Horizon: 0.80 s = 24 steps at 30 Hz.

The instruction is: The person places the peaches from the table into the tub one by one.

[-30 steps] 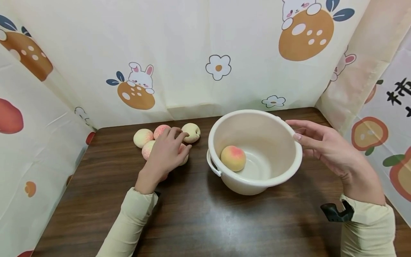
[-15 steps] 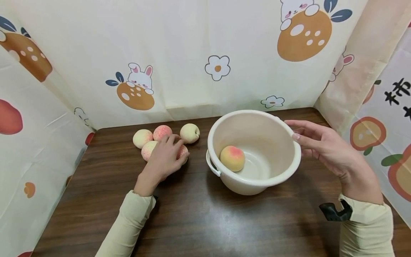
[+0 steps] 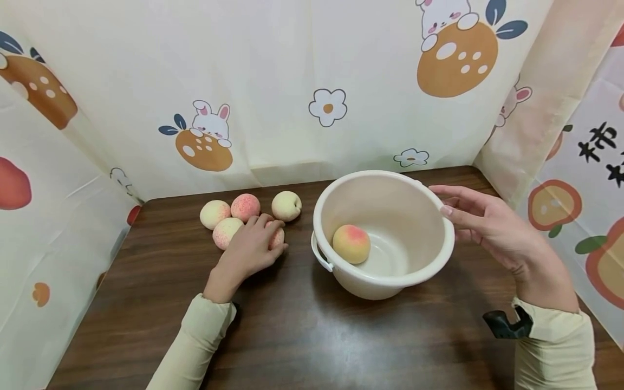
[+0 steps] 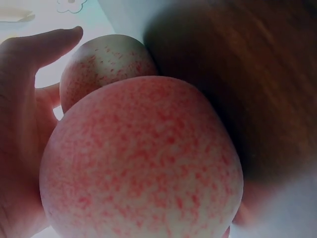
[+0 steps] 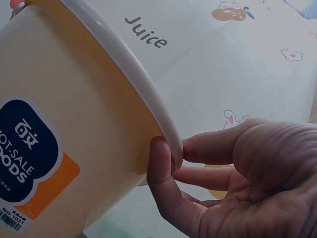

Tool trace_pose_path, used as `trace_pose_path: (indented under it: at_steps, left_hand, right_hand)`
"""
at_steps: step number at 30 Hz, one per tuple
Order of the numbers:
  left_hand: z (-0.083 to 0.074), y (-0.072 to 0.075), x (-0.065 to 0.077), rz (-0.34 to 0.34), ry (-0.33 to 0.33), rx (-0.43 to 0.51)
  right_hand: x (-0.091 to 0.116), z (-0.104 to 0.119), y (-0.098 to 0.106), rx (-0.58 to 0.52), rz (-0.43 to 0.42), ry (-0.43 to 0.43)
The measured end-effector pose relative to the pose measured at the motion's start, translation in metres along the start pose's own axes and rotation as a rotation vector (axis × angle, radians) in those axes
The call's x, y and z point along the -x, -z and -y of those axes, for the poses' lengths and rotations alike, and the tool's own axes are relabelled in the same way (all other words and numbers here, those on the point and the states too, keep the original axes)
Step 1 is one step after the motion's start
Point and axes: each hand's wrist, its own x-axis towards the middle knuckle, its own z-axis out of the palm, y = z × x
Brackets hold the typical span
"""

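Observation:
My left hand reaches over a cluster of peaches, its fingers and thumb curled round a red-speckled peach. Up close in the left wrist view, a large speckled peach lies below the palm, with another peach behind it by the fingers. My right hand pinches the right rim of a cream bucket; thumb and fingers lie on both sides of that rim in the right wrist view. Inside the bucket sits one yellow-pink peach.
Around the left hand lie a pale peach, a red peach, a speckled peach and a cream peach. The bucket's white handle hangs at its left. Printed curtains border the dark wooden table.
My left hand has lowered onto the peach, and its fingers and thumb have closed round it. The right hand stays at the bucket's rim; the head view has shifted slightly.

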Motion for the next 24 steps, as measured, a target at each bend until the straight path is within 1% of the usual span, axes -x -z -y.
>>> trace_pose_path:
  at_steps: [9,17,24]
  left_hand:
    - [0.002,-0.0019,-0.0029,0.001,-0.012,0.015]
    - [0.0014,0.0001,-0.0036,0.024,0.01,0.034]
    - [-0.0034,0.0074,-0.0067,-0.024,-0.018,0.023]
  right_hand:
    - [0.0002,0.0009,0.0008,-0.021,0.009,0.006]
    - [-0.0002,0.0009,0.0007,-0.003,0.002,-0.003]
    - [-0.0005,0.0003,0.0004,0.001,0.001,0.0]
